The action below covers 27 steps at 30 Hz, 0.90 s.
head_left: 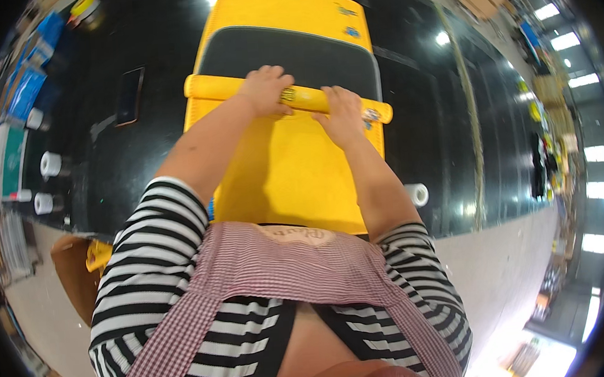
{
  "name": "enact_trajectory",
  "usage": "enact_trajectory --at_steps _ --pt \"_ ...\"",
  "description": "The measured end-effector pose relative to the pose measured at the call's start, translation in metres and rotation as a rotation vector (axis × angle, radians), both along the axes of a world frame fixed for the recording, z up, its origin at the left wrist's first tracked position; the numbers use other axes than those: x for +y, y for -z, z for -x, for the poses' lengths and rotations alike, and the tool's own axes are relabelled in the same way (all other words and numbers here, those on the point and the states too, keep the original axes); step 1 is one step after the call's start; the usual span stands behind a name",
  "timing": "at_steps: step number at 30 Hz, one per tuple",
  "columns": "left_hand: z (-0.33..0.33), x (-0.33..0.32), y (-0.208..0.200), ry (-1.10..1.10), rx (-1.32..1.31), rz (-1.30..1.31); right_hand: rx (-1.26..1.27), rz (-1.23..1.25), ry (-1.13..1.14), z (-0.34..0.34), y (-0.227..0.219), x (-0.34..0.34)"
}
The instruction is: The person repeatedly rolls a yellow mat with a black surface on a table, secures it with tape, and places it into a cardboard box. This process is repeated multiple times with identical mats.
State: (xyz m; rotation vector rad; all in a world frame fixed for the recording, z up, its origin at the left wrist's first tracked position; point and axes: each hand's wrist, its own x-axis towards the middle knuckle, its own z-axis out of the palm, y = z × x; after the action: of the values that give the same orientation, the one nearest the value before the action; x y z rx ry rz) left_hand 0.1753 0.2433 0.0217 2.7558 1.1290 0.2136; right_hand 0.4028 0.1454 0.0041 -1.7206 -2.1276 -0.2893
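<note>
A rolled yellow sheet (214, 87) lies crosswise on top of flat yellow sheeting (280, 169), whose near end reaches my apron. My left hand (266, 93) rests over the roll left of its middle, fingers curled across it. Nearer the roll's right end, my right hand (342, 115) presses on it with the fingers over the far side and the thumb on the near side. Beyond the roll lies a dark grey panel with a rounded far edge (285, 49), bordered by yellow with small printed figures. What the palms cover is hidden.
Everything lies on a glossy black table (425, 145). A phone (129, 97) lies left of the sheeting. White rolls (50, 165) stand at the table's left, and another white roll (419, 194) lies by my right forearm. A yellow tape roll (84, 6) is far left.
</note>
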Motion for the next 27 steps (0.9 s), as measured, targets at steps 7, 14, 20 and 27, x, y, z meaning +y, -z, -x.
enact_trajectory --at_steps 7,14,20,27 --pt "0.009 -0.066 -0.014 0.07 0.086 0.155 -0.02 0.408 -0.111 -0.004 -0.025 -0.05" --pt "0.11 -0.227 -0.013 -0.014 -0.156 0.206 0.125 0.517 -0.204 0.036 -0.029 -0.218" --pt "0.208 -0.23 0.003 -0.645 -0.213 0.076 0.209 0.227 0.375 -0.038 0.012 -0.284" --pt "0.202 -0.248 0.005 -0.851 -0.64 0.327 0.84 0.337 0.604 -0.019 0.001 -0.288"
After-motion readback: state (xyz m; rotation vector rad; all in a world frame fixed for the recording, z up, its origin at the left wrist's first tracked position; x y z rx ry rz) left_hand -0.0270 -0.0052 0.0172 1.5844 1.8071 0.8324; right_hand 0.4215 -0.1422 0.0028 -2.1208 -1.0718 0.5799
